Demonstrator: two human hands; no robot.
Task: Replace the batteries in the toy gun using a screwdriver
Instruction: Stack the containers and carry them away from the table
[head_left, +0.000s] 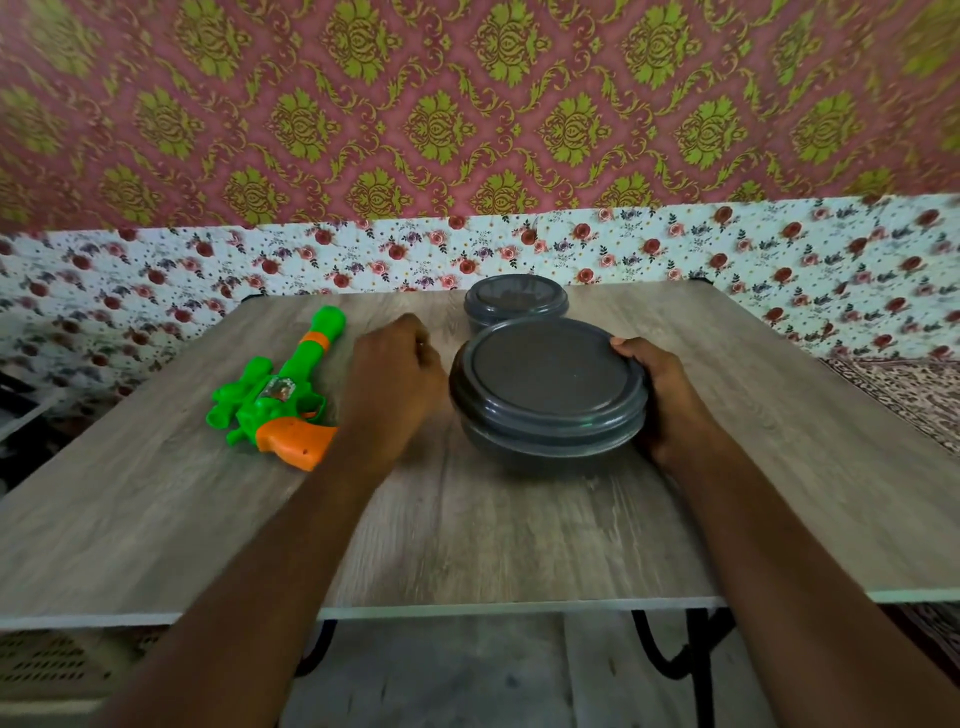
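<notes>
A green and orange toy gun lies on the wooden table, left of centre, with its barrel pointing away from me. A large dark grey round container with a lid stands at the middle of the table. My right hand grips its right side, the thumb on the lid's rim. My left hand sits right beside the container's left edge, between it and the gun, with its fingers curled and its back towards me. What the fingers touch is hidden. No screwdriver or batteries are in sight.
A smaller dark grey lidded container stands just behind the large one, near the table's far edge. A wall covered in patterned paper rises close behind the table. The table's front edge is near me, with black metal legs below.
</notes>
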